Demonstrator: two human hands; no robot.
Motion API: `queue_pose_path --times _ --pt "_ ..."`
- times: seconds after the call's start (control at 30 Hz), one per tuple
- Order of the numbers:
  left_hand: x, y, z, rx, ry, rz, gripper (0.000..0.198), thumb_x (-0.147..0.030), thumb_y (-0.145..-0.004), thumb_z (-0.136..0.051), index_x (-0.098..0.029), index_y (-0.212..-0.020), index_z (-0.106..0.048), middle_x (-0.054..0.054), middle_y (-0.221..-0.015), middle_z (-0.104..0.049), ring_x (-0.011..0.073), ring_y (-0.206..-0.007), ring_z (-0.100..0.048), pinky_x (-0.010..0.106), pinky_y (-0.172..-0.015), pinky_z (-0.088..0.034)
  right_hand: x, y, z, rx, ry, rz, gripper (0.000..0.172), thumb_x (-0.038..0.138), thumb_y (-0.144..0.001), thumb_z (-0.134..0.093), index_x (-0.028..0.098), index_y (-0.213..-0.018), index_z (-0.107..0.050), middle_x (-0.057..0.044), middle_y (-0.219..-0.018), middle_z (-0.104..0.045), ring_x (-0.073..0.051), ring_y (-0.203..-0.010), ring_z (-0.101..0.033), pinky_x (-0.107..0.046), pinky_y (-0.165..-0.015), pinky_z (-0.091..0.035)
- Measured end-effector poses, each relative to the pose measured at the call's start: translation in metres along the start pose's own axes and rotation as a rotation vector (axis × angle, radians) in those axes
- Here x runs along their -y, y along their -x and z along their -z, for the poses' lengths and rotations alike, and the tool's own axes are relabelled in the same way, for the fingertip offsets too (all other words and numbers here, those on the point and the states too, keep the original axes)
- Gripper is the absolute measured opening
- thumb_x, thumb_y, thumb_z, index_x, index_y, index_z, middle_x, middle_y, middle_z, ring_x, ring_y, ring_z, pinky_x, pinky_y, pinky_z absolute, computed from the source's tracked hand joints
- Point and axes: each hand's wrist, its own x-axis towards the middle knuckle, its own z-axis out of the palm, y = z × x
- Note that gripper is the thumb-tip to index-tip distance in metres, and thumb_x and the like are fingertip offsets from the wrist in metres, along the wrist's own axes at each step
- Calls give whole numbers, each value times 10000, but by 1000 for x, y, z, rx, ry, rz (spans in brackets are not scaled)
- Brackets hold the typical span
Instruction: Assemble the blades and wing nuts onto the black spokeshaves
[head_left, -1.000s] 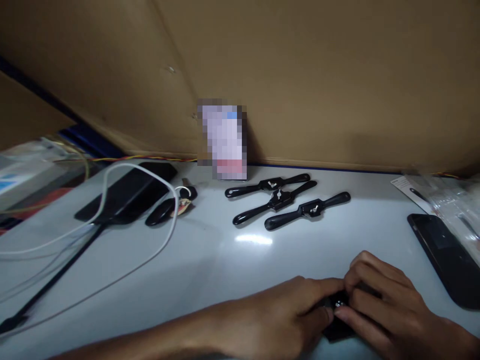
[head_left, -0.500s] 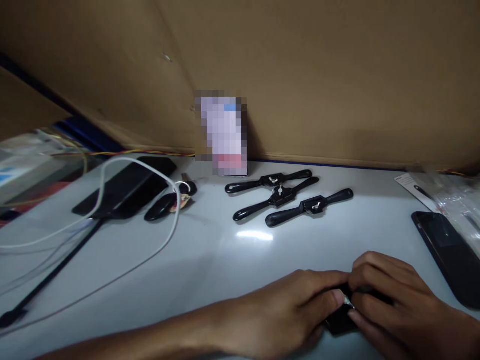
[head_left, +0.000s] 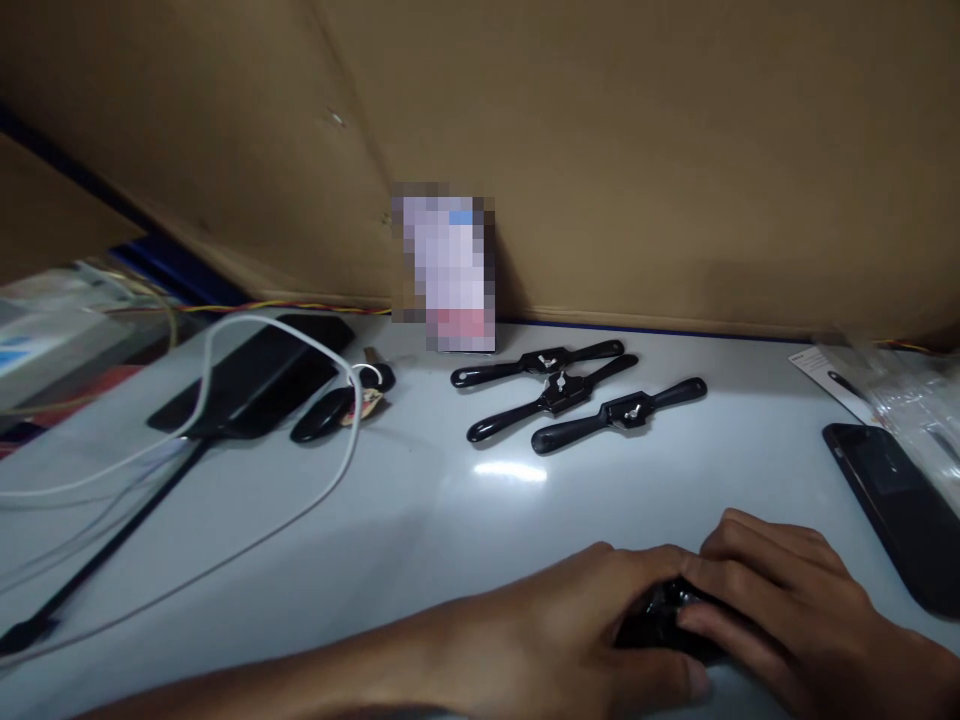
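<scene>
At five o'clock, left hand (head_left: 577,630) and right hand (head_left: 825,620) fingers (head_left: 757,590) clasp a black tool (head_left: 646,622), long axis and heading hidden.

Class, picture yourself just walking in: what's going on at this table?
A person's left hand and right hand are together holding a black item, mostly hidden by the hands. Three black two-handled tools lie farther back on the table, and a dark phone lies to the right.
</scene>
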Motion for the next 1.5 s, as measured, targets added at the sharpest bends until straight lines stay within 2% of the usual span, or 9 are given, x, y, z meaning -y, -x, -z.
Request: queue_pose_path --times 0.2,0.47,0.63,0.8,0.93,1.07,1.27,1.4,1.5 --pt "0 -1 -2 -44 -14 -20 273 -211 -1038 -479 -171 -1208 -688 29 -975 -675 154 -853 -566 234 -757 -440 5 1 2 -9 20 -13 359 156 -1066 -424 196 -742 -572 10 -690 -592 -123 -606 -546 -289 -576 -407" --pt "0 -1 -4 -46 53 -49 380 -277 -1092 -349 -149 -1132 -704 40 -957 -659 154 -838 -554 258 -833 -448 8 8 2 27 -87 -54 269 188 -1069 -444 210 -866 -619 11 -740 -630 -135 -673 -610 -298 -676 -477" --pt "-1 -1 2 1 40 -4 242 -204 -1015 -443 -163 -1063 -677 0 -856 -586 136 -776 -521 227 -705 -432 6 -5 6 36 -4 2 298 278 -1121 -334 214 -1057 -618 22 -754 -643 -116 -623 -624 -262 -594 -477" --pt "0 -2 5 76 -10 57 236 -116 -837 -611 -190 -1061 -632 -50 -772 -493 97 -630 -422 186 -524 -344 6 -5 3 14 44 -16 359 270 -1111 -367 204 -870 -625 6 -728 -624 -124 -599 -597 -269 -557 -447" --pt "2 -2 -1 -7 -26 2 140 -252 -970 -588 -180 -1074 -646 -14 -857 -578 131 -756 -503 210 -635 -406 3 1 1 3 23 -11 342 184 -1074 -406 195 -784 -588 -6 -726 -605 -134 -635 -575 -281 -583 -439" --pt "1 -2 -5 -46 -3 -45 240 -234 -1052 -443 -164 -1099 -667 31 -965 -645 152 -858 -550 234 -752 -439 3 4 7 42 -86 3 326 124 -1028 -420 186 -766 -605 -19 -760 -606 -135 -689 -577 -285 -623 -447" --pt "-2 -2 -4 -53 -10 -53 324 -261 -1086 -359 -147 -1034 -658 -14 -803 -522 129 -736 -457 236 -700 -403 4 6 7 76 -122 -46 264 158 -1037 -448 208 -893 -663 -10 -807 -648 -153 -727 -608 -310 -690 -487" --pt "0 -2 -3 -61 5 -5 284 -259 -1073 -393 -164 -995 -649 -16 -821 -540 133 -765 -478 243 -722 -405 2 -3 11 60 -126 -9 196 182 -1050 -449 220 -1063 -641 -15 -862 -694 -150 -750 -658 -283 -691 -529" --pt "1 -2 -3 -53 40 27 169 -239 -1026 -489 -170 -951 -624 -33 -799 -522 124 -735 -465 231 -662 -382 1 -8 14 91 -164 10 204 161 -1036 -454 228 -1058 -646 -31 -867 -687 -151 -763 -661 -264 -674 -533"
